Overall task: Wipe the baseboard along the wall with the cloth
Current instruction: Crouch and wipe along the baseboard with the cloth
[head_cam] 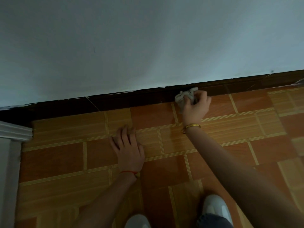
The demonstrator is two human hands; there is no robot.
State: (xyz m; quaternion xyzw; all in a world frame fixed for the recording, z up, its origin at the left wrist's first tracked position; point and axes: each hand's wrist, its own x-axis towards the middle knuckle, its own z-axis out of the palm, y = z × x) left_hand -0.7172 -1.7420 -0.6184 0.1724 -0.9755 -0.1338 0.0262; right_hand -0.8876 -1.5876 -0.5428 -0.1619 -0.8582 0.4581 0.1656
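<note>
Head view's pretty dim, but you can make out the baseboard [131, 101] fine: a dark brown strip running along the bottom of the pale wall [131, 43], sloping up toward the right side of the frame. There are little white flecks along its top edge where it meets the wall.

Your cloth [183, 97] is a light, bunched-up rag pressed right against the baseboard, right of centre, with its lower part trailing onto the floor [230, 129]. Your right hand [195, 106] is curled around it, fingers closed on the wad, arm stretched out from the lower right. There's a gold bangle [191, 126] on that wrist.

Your left hand [128, 147] isn't holding anything. It's flat, palm down, fingers spread on the floor, well short of the baseboard and to the left of the cloth. A red string [130, 172] sits round that wrist.

The floor is orange and tan wood-look tile with thin striped lines between the blocks. Your two white shoes [213, 208] poke in at the bottom edge, with a bit of denim [212, 221] over the right one. At the far left there's a white moulded frame [14, 130] that meets the end of the baseboard.
</note>
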